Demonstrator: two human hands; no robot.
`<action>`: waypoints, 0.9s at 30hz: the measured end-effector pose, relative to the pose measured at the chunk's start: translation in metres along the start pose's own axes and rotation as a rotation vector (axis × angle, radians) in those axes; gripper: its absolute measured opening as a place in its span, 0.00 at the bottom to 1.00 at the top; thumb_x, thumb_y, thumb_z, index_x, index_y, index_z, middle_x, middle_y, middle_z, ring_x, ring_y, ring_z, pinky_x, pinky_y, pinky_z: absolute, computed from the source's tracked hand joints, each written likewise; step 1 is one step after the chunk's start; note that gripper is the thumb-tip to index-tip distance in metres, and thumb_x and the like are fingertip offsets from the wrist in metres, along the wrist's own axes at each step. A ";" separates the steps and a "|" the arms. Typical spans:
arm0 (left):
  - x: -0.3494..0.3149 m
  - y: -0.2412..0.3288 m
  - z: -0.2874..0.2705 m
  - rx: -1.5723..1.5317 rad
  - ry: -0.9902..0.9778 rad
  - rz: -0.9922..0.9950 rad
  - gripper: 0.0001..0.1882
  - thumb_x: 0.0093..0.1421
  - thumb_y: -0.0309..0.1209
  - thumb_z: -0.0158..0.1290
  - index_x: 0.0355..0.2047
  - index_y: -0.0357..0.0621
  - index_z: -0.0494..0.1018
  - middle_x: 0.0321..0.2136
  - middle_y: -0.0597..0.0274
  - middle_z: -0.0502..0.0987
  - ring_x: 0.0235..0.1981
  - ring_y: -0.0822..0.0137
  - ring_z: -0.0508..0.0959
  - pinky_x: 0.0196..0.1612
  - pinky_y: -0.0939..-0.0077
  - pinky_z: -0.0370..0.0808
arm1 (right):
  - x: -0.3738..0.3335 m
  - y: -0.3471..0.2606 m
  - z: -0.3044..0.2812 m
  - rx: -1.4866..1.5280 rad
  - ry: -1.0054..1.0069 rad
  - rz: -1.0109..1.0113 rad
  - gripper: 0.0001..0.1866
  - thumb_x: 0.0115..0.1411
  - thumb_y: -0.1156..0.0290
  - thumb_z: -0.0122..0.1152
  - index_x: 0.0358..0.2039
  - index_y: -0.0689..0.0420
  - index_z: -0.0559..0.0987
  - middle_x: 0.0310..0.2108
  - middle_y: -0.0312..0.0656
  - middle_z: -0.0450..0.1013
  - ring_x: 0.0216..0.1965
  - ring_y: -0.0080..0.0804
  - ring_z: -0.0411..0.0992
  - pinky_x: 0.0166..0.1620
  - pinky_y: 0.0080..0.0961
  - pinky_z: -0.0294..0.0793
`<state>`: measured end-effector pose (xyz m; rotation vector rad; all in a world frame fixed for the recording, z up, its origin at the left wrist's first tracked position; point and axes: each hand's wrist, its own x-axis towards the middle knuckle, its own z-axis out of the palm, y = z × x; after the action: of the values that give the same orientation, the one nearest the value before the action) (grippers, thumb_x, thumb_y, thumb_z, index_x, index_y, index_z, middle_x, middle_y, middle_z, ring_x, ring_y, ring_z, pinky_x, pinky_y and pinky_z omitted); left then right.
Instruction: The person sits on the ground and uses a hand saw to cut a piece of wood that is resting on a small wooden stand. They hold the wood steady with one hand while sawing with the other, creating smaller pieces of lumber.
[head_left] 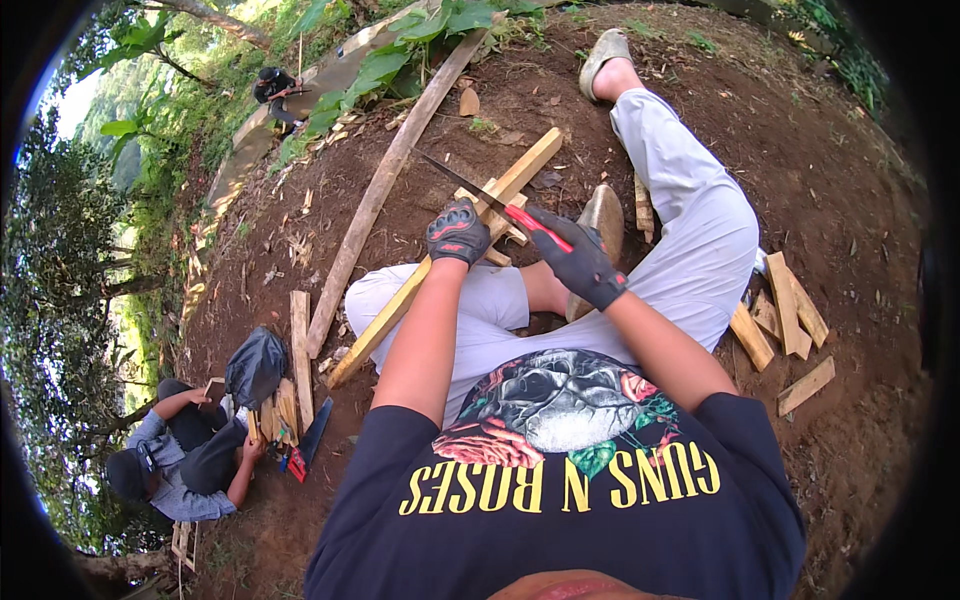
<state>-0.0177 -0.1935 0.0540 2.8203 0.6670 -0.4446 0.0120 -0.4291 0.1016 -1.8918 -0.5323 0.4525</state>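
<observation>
A long squared wooden beam [400, 303] runs slantwise across my lap, from near my left thigh to the ground ahead. My gloved left hand [458, 232] is closed around it near its middle. In my gloved right hand [578, 258] is the red handle of a handsaw [468, 184]. Its dark blade lies across the beam just beyond my left hand, pointing to the far left. Whether the teeth are in the wood cannot be made out. Short wood pieces [512, 232] lie under the beam at that spot, partly covered by it.
A long weathered plank [385, 180] lies on the soil to the left. Wood offcuts [788, 310] are scattered at right. At lower left sits a person [190, 450] near a black bag [255, 366], wood strips and another saw [316, 432]. Farther off is another person [275, 90].
</observation>
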 end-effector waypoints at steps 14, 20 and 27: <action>0.000 -0.002 0.017 0.055 0.137 0.075 0.15 0.58 0.36 0.57 0.44 0.45 0.80 0.43 0.47 0.85 0.45 0.48 0.86 0.48 0.50 0.82 | 0.022 0.012 0.016 -0.098 0.010 0.014 0.24 0.71 0.56 0.61 0.63 0.51 0.81 0.56 0.54 0.81 0.59 0.52 0.78 0.63 0.43 0.74; -0.001 -0.006 0.008 0.004 0.080 0.038 0.15 0.60 0.35 0.55 0.45 0.44 0.80 0.44 0.46 0.84 0.47 0.46 0.86 0.51 0.50 0.81 | 0.062 0.017 0.049 -0.025 -0.005 0.025 0.25 0.71 0.53 0.59 0.62 0.53 0.81 0.55 0.55 0.81 0.57 0.54 0.79 0.62 0.43 0.76; -0.003 -0.004 0.017 0.005 0.037 0.008 0.20 0.58 0.39 0.59 0.48 0.42 0.80 0.47 0.44 0.84 0.49 0.46 0.85 0.53 0.50 0.81 | -0.083 -0.039 -0.072 -0.151 -0.105 0.214 0.24 0.71 0.57 0.60 0.64 0.51 0.80 0.55 0.53 0.81 0.55 0.55 0.80 0.60 0.43 0.76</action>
<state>-0.0264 -0.1956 0.0385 2.8418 0.6627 -0.3938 -0.0239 -0.5169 0.1693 -2.0886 -0.4441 0.6707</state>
